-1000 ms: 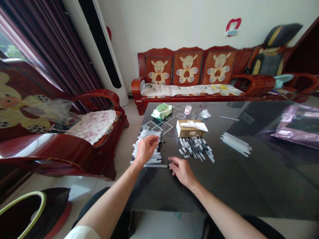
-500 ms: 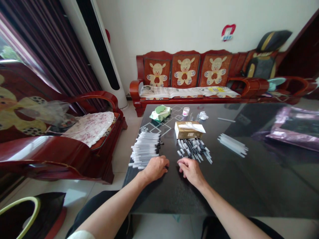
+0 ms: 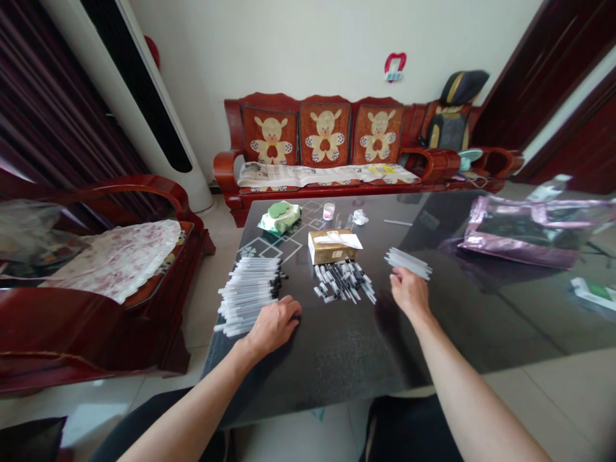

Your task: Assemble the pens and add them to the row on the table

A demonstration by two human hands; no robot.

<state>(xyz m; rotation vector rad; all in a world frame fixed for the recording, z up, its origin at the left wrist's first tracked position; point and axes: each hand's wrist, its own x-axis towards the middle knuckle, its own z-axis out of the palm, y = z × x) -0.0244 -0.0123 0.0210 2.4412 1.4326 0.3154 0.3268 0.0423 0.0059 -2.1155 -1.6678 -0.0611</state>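
My left hand (image 3: 276, 324) rests on the dark table with its fingers curled down, beside the near end of a row of pale, translucent pens (image 3: 250, 292) with dark tips. What lies under its fingers is hidden. Out to the right, my right hand (image 3: 410, 294) is at the near side of a bundle of whitish plastic tubes (image 3: 409, 262), which look like pen barrels. Its fingers are bent together at their left end, and I cannot make out what is between them. Between the hands lies a loose heap of black-and-clear pen parts (image 3: 345, 282).
Behind the heap stands a gold tissue box (image 3: 334, 249). Farther back are a green wipes pack (image 3: 280, 218), a small cup (image 3: 328, 211), a crumpled tissue (image 3: 360, 217) and a single tube (image 3: 397, 222). A purple-edged clear bag (image 3: 524, 231) lies on the right.
My right hand has moved right and away from me, from near the heap of pen parts to the tubes. My left hand stays by the row of pens. The view has turned right.
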